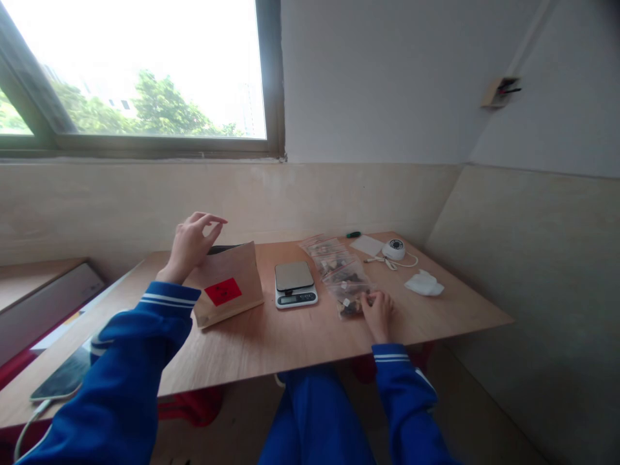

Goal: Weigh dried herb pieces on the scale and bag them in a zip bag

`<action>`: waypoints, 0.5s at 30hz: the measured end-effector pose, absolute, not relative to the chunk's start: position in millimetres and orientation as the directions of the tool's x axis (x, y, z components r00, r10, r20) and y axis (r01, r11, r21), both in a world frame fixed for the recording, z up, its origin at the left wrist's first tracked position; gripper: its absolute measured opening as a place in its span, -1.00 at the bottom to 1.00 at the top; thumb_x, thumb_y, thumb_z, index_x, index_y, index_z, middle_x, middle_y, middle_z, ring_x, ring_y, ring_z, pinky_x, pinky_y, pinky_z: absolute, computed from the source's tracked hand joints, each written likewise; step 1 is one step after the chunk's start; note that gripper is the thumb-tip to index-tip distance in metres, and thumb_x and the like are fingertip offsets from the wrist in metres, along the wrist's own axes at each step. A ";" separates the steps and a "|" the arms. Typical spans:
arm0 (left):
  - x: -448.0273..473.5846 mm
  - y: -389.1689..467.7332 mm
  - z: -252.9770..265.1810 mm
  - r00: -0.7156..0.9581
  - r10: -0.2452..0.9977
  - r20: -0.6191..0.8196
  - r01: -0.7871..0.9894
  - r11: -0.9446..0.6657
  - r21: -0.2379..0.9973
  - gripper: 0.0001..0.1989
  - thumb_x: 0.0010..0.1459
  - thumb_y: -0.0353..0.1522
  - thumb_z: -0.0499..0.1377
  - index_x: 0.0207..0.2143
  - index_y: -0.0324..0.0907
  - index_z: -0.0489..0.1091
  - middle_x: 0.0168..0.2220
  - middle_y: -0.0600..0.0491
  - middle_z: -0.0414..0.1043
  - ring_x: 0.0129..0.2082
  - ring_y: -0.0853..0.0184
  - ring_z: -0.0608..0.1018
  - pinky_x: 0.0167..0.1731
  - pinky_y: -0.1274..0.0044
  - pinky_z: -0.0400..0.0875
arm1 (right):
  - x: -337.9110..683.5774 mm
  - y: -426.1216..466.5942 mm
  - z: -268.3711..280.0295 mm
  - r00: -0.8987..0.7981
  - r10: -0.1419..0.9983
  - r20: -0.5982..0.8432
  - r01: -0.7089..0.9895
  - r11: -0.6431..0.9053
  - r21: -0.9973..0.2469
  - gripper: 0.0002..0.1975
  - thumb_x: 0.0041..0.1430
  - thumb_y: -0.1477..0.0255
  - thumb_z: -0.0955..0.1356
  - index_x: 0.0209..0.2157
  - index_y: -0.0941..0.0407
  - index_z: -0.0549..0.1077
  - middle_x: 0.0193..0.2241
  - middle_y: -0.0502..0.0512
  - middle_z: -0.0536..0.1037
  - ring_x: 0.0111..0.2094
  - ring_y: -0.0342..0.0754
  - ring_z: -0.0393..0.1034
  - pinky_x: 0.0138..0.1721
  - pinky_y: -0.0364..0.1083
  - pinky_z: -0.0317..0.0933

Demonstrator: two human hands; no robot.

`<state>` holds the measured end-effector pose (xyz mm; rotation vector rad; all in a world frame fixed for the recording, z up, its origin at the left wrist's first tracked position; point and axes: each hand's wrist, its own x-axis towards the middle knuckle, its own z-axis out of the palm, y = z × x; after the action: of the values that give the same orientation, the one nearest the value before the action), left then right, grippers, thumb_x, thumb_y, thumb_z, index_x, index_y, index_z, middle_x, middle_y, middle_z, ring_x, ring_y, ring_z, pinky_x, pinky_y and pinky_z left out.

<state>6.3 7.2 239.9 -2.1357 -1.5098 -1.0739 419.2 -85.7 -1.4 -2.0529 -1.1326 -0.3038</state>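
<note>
My left hand is raised over the upper left of a brown paper bag with a red label. Its thumb and index fingertip come together, with nothing visible between them. Lower right, my right hand has its fingers closed at the right edge of the nearest clear zip bag, which holds dark and pale pieces. Several similar zip bags overlap in a row behind it. Between paper bag and zip bags stands a white kitchen scale with a bare metal plate.
At the right of the wooden table are a white dome camera with its cable, a crumpled white wrapper and a white paper. A green-handled tool lies by the wall. A phone is plugged in at left.
</note>
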 end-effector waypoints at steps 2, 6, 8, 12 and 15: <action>11.7 0.0 229.5 0.144 0.560 0.816 0.912 -0.395 0.110 -0.73 0.22 -0.29 -0.02 -0.21 -0.11 0.46 -0.19 0.00 0.43 -0.15 0.24 0.44 -0.05 0.38 0.23 | 420.3 -85.0 -2.4 0.549 0.603 0.578 0.822 -0.263 -0.506 -0.75 0.16 0.24 0.24 -0.46 0.12 0.30 -0.25 0.26 0.44 -0.16 0.13 0.28 -0.17 0.02 0.06; 21.4 -21.2 201.3 0.102 0.378 0.920 0.907 -0.415 0.070 -0.76 0.21 -0.39 -0.02 -0.30 -0.13 0.46 -0.21 -0.03 0.43 -0.19 0.25 0.43 -0.08 0.35 0.23 | 419.8 -84.0 -3.7 0.514 0.607 0.606 0.834 -0.188 -0.519 -0.75 0.17 0.22 0.21 -0.38 0.12 0.28 -0.29 0.22 0.45 -0.18 0.11 0.28 -0.14 0.03 0.07; 28.8 -34.0 185.2 0.135 0.349 0.927 0.880 -0.472 0.050 -0.78 0.18 -0.41 0.01 -0.36 -0.14 0.46 -0.25 -0.03 0.43 -0.23 0.26 0.44 -0.10 0.36 0.25 | 419.2 -84.2 -4.1 0.507 0.621 0.598 0.832 -0.171 -0.528 -0.73 0.18 0.20 0.19 -0.33 0.13 0.28 -0.30 0.22 0.45 -0.19 0.12 0.28 -0.14 0.04 0.08; 56.4 -56.6 152.1 0.389 0.441 0.809 0.726 -0.688 0.025 -0.78 0.19 -0.42 -0.01 -0.32 -0.11 0.43 -0.25 -0.01 0.42 -0.21 0.28 0.45 -0.16 0.42 0.32 | 418.8 -85.2 -4.3 0.533 0.626 0.569 0.808 -0.175 -0.563 -0.66 0.17 0.17 0.17 -0.22 0.17 0.27 -0.24 0.29 0.47 -0.16 0.14 0.31 -0.16 0.04 0.11; 83.3 -62.0 121.9 0.520 0.571 0.636 0.645 -0.750 0.146 -0.73 0.24 -0.43 -0.09 -0.19 -0.15 0.38 -0.18 -0.04 0.40 -0.19 0.29 0.46 -0.19 0.47 0.37 | 418.1 -85.8 -4.1 0.557 0.625 0.548 0.788 -0.188 -0.586 -0.63 0.17 0.17 0.16 -0.18 0.18 0.25 -0.21 0.31 0.48 -0.16 0.15 0.32 -0.17 0.05 0.12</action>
<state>83.3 -62.0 121.9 -2.6431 -1.0611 -1.0446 418.1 -85.8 -4.1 -1.9008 -1.1468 -0.2308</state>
